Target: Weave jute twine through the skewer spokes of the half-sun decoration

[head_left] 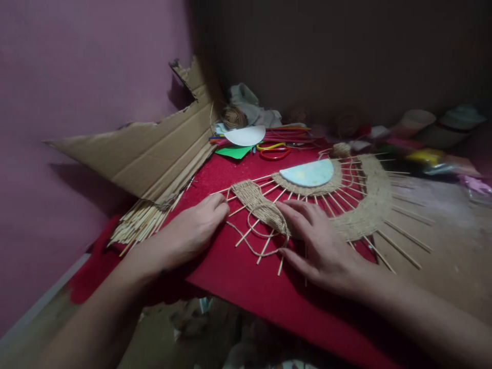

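Observation:
A half-round frame of thin sticks (407,239) lies on a red cloth-covered table, with a wide twine band (374,197) woven through it. At its inner edge sits a pale blue half-disc (307,173). My left hand (203,220) is closed at the leftmost stick's end, and a strand of twine (249,247) runs to its fingers; the fingertips are partly hidden. Loose twine loops over the left part of the weaving (265,205). My right hand (319,241) rests beside this woven part, thumb and fingers apart, close to the loop.
A torn cardboard sheet (154,159) leans at the left over a bundle of sticks (140,225). Behind the frame lie scissors (273,152), green paper (234,151), a white half-disc (246,136) and a twine ball (235,117). The red table's front edge (246,307) is near me.

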{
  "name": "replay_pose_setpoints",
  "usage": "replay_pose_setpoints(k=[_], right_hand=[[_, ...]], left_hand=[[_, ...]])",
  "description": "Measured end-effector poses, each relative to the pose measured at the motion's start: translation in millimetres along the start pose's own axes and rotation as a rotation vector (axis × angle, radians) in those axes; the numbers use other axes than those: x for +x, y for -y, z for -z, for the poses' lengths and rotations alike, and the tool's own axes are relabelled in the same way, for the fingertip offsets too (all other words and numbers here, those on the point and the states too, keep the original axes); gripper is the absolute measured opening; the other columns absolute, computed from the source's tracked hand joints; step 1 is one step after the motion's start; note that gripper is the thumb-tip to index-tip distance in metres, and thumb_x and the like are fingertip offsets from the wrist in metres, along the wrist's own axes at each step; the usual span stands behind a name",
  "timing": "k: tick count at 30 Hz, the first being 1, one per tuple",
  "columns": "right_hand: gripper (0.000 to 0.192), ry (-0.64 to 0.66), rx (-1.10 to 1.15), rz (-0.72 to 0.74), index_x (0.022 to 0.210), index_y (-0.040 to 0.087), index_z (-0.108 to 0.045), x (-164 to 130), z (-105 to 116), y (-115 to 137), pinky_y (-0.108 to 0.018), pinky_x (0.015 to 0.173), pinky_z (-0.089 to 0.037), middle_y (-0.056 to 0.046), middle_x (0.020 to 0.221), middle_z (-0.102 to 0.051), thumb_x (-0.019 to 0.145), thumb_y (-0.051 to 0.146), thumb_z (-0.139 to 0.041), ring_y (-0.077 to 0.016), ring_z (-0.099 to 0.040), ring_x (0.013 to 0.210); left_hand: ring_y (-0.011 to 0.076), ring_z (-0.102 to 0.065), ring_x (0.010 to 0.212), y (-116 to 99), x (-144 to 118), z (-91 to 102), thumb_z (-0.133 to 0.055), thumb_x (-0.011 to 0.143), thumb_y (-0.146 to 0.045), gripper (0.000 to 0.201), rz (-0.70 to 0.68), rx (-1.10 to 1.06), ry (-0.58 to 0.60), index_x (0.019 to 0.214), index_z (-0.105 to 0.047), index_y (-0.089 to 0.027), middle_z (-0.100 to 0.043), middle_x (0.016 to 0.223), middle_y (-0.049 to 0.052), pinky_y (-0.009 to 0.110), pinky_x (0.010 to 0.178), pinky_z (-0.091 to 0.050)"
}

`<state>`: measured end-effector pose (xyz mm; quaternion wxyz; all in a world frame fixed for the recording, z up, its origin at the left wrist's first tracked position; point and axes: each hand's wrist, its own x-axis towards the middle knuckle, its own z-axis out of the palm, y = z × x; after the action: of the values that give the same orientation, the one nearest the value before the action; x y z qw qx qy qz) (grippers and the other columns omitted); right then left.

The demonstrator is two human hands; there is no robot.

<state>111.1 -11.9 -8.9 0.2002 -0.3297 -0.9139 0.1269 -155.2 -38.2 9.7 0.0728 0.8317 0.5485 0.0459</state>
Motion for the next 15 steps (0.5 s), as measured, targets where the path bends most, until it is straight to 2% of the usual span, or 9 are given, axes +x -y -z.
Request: replay_pose_setpoints(k=[4,9,12,15], right_hand=[[0.07,0.01,-0.001,-0.019,0.143,0.021,-0.026,0,1,1,-0.052,0.097,-0.043,-0.016,0.134,-0.041,0.081,0.026,-0.058,-0.0308,-0.042,0.118],[0.069,0.014,-0.009,-0.017,0.143,0.022,-0.027,0,0,1,-0.052,0.097,-0.042,-0.015,0.133,-0.042,0.082,0.026,-0.058,-0.0308,-0.043,0.117],[0.07,0.013,-0.004,-0.018,0.144,0.023,-0.026,0,0,1,-0.053,0.096,-0.043,-0.015,0.133,-0.043,0.081,0.026,-0.057,-0.031,-0.043,0.117],[0.07,0.017,0.0,-0.021,0.144,0.023,-0.025,0,0,1,-0.052,0.096,-0.042,-0.015,0.134,-0.042,0.082,0.026,-0.057,-0.0307,-0.043,0.117]], left_hand=[[0.0167,-0.048,0.074,16,-16,-2.9,-0.032,0.091,-0.016,0.017,0.051,0.009,-0.031,0.082,-0.046,-0.019,-0.05,0.09,0.005,0.03,0.068,-0.042],[0.0209,-0.05,0.079,35,-27,-3.3,-0.035,0.079,-0.008,0.016,0.149,0.066,-0.107,0.08,-0.045,-0.02,-0.051,0.091,0.008,0.034,0.07,-0.042],[0.0192,-0.05,0.074,39,-24,0.6,-0.037,0.083,-0.012,0.012,0.239,0.023,-0.189,0.084,-0.045,-0.021,-0.053,0.086,0.007,0.032,0.068,-0.042],[0.0163,-0.052,0.073,34,-18,6.1,-0.037,0.09,-0.021,0.011,0.408,-0.022,-0.306,0.093,-0.047,-0.019,-0.055,0.084,0.004,0.029,0.067,-0.041]])
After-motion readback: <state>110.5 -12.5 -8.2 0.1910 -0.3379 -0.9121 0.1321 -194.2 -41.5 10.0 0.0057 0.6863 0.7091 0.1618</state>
